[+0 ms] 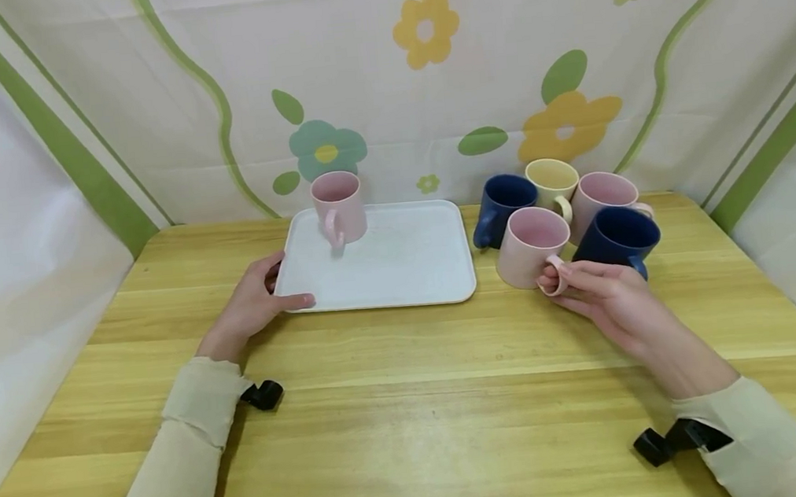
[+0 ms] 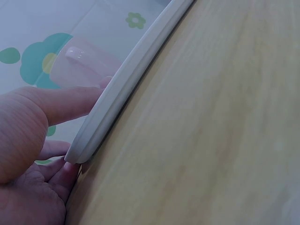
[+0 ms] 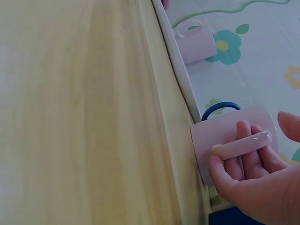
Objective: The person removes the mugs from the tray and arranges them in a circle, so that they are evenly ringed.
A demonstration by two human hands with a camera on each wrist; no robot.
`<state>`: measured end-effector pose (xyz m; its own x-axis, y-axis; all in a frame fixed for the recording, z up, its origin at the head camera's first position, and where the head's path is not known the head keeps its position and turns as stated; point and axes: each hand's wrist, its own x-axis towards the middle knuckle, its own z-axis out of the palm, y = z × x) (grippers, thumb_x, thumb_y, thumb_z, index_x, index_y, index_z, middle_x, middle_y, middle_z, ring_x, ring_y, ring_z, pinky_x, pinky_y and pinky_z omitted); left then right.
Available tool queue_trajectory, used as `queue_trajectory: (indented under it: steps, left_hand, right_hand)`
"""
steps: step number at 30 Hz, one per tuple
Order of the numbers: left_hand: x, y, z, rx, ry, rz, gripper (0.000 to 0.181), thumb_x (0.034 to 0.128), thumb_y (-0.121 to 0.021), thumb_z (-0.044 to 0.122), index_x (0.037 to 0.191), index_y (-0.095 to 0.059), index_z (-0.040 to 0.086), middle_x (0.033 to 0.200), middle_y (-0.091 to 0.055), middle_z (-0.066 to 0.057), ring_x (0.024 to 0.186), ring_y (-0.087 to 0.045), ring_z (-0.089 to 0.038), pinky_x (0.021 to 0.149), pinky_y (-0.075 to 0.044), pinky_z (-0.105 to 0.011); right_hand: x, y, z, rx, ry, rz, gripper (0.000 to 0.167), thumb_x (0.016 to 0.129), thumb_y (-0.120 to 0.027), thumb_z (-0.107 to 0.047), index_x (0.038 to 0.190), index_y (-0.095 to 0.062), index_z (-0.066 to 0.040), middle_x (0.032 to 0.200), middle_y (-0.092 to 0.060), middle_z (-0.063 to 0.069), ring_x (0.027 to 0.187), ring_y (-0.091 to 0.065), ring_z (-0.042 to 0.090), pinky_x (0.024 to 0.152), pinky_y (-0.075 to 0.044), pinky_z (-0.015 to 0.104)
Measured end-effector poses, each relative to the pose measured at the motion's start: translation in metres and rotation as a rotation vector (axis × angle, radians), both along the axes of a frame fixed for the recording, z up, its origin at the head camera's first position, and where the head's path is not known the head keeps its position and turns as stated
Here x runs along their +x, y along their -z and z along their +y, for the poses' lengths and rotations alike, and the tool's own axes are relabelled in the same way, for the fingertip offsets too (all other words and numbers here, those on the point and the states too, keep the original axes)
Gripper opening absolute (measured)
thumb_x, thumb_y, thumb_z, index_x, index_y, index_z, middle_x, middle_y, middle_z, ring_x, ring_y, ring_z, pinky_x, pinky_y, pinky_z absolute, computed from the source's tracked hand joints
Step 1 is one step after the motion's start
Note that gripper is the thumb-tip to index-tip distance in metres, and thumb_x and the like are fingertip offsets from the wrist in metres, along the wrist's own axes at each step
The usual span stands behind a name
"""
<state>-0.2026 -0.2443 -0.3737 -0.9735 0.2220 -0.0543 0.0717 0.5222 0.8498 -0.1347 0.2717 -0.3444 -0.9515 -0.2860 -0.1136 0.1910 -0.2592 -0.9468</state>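
A white tray (image 1: 400, 268) lies on the wooden table with a pink mug (image 1: 348, 213) standing on its back left part. My left hand (image 1: 253, 297) grips the tray's front left corner, thumb over the rim and fingers at its side and underside, as the left wrist view shows. My right hand (image 1: 611, 297) has its fingers hooked through the handle of a second pink mug (image 1: 523, 257), which stands upright right of the tray. In the right wrist view the thumb is held away from that handle (image 3: 243, 146).
Close around the held mug stand a dark blue mug (image 1: 504, 204), a yellow mug (image 1: 547, 182), another pink mug (image 1: 589, 204) and a second dark blue mug (image 1: 614, 241). Behind the table (image 1: 413, 421) hangs a flower-patterned curtain (image 1: 367, 62).
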Motion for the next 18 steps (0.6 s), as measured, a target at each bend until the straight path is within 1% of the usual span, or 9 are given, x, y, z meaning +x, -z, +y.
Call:
queue_trajectory:
  steps: [4,6,11,15,18]
  left_hand:
    - [0.0,0.0,0.0,-0.006,-0.004,-0.009,0.088,0.0886,-0.088,0.021,0.161,-0.042,0.005,0.15,-0.056,-0.018,0.121,-0.056,-0.033,0.096,-0.045,-0.025]
    - [0.0,0.0,0.0,-0.008,-0.01,-0.014,0.09,0.0887,-0.088,0.022,0.162,-0.04,0.006,0.151,-0.055,-0.018,0.122,-0.055,-0.033,0.098,-0.044,-0.028]
    - [-0.001,0.0,0.0,-0.006,-0.018,-0.022,0.094,0.0892,-0.088,0.022,0.165,-0.035,0.006,0.153,-0.053,-0.018,0.125,-0.055,-0.034,0.102,-0.043,-0.034]
    - [0.0,0.0,0.0,-0.012,-0.023,-0.025,0.094,0.0895,-0.088,0.023,0.165,-0.034,0.006,0.153,-0.053,-0.018,0.125,-0.054,-0.033,0.102,-0.043,-0.033]
    - [0.002,-0.001,0.0,-0.014,-0.023,-0.026,0.095,0.0898,-0.087,0.022,0.166,-0.033,0.005,0.151,-0.054,-0.018,0.124,-0.055,-0.033,0.101,-0.044,-0.031]
  right_hand:
    - [0.006,0.0,0.007,-0.015,0.016,0.062,0.03,0.109,-0.051,0.002,0.116,-0.079,-0.004,0.116,-0.08,0.005,0.111,-0.076,0.014,0.095,-0.06,0.027]
    - [0.009,-0.001,0.01,-0.025,0.038,0.086,0.031,0.109,-0.05,0.004,0.116,-0.079,-0.004,0.117,-0.08,0.004,0.109,-0.077,0.014,0.093,-0.061,0.027]
    - [0.011,-0.007,0.012,-0.075,0.11,0.147,0.029,0.107,-0.051,0.007,0.115,-0.078,0.002,0.114,-0.081,0.008,0.106,-0.079,0.018,0.09,-0.062,0.027]
    - [0.011,-0.012,0.009,-0.114,0.149,0.173,0.026,0.106,-0.053,0.008,0.114,-0.077,0.006,0.111,-0.081,0.012,0.104,-0.079,0.02,0.091,-0.062,0.028]
    - [0.011,-0.016,0.003,-0.136,0.145,0.196,0.025,0.106,-0.052,0.008,0.114,-0.076,0.008,0.111,-0.081,0.014,0.103,-0.079,0.022,0.091,-0.062,0.03]
